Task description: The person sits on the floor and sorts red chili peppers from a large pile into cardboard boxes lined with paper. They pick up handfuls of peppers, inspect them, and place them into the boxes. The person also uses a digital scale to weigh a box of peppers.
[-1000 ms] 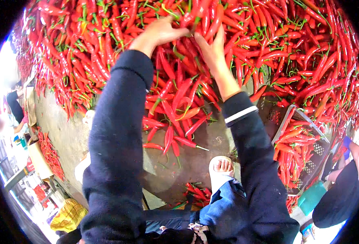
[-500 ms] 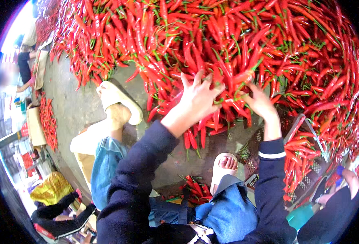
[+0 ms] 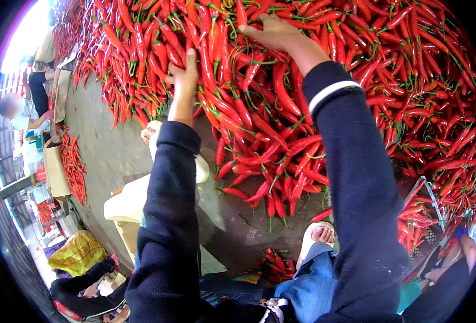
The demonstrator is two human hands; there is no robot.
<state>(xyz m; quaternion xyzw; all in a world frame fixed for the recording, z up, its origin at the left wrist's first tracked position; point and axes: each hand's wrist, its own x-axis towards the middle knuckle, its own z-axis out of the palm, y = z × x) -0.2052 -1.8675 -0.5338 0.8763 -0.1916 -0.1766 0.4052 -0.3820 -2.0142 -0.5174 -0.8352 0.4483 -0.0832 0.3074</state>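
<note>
A wide heap of glossy red chilli peppers (image 3: 281, 97) with green stems spreads over the floor in front of me. My left hand (image 3: 184, 81) reaches onto the heap's left part, fingers apart, touching the peppers. Farther forward, my right hand (image 3: 278, 35) lies over the peppers, its thumb stretched to the left and its fingers spread; part of its fingertips is hidden. Neither hand shows a pepper gripped in it. Between my forearms, loose peppers spill down toward my feet.
Below the heap are my cream slippers (image 3: 308, 242). A small pile of peppers (image 3: 275, 265) lies between my legs. At the right stands a crate (image 3: 432, 237) beside peppers, near another person's arm (image 3: 468, 250). Other people, a yellow sack (image 3: 79, 253) and more peppers (image 3: 74, 167) are at the left.
Both hands have moved forward and apart over the heap, the left one leftward, the right one farther ahead and leftward. More peppers now lie at the near edge between my arms.
</note>
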